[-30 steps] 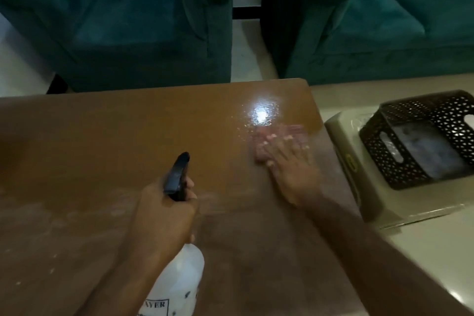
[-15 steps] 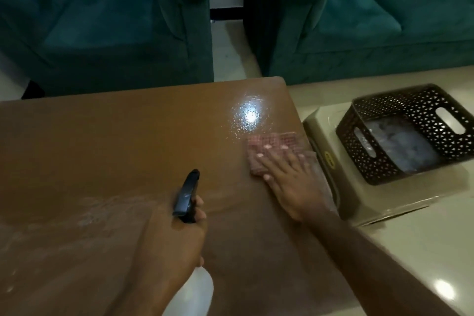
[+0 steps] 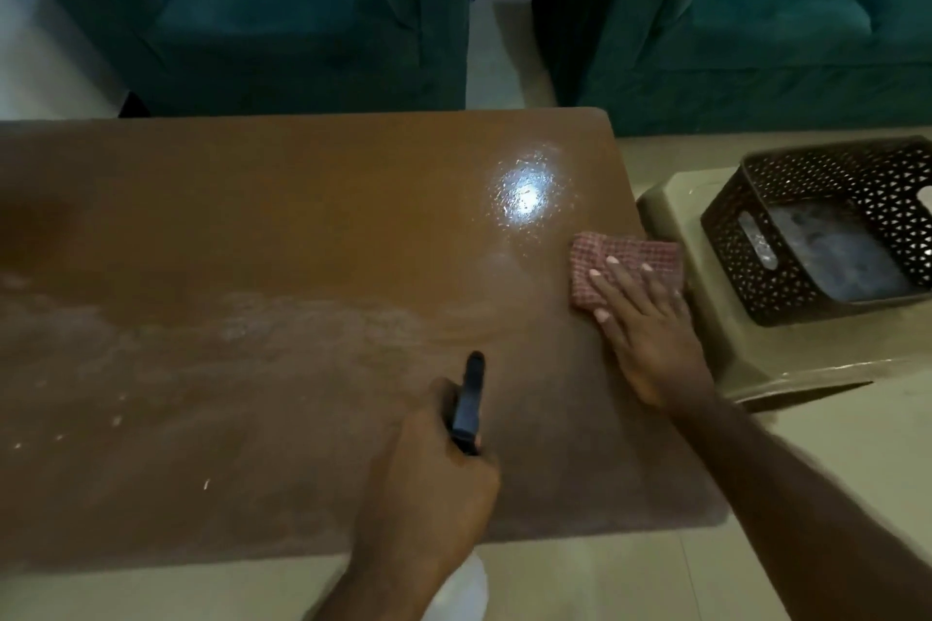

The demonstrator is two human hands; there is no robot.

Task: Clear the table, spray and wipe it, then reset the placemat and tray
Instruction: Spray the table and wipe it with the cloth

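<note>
The brown table point(image 3: 252, 227) fills the middle of the view, its top streaked with pale wet patches. My left hand point(image 3: 433, 479) grips a spray bottle point(image 3: 468, 406) by its black head over the table's near edge; the white body is mostly hidden under my hand. My right hand point(image 3: 650, 338) lies flat, fingers spread, on a folded red checked cloth point(image 3: 625, 257) at the table's right edge. The cloth hangs slightly over that edge.
A beige low stool point(image 3: 716, 358) stands right of the table and carries a dark perforated basket point(image 3: 787, 298) with something pale inside. Two teal armchairs point(image 3: 282, 10) point(image 3: 756, 15) stand behind the table. A light glare point(image 3: 527, 194) shines on the tabletop.
My right hand slid the cloth rightward to the table's right edge. My left hand with the spray bottle drew back toward the near edge. The view shifted.
</note>
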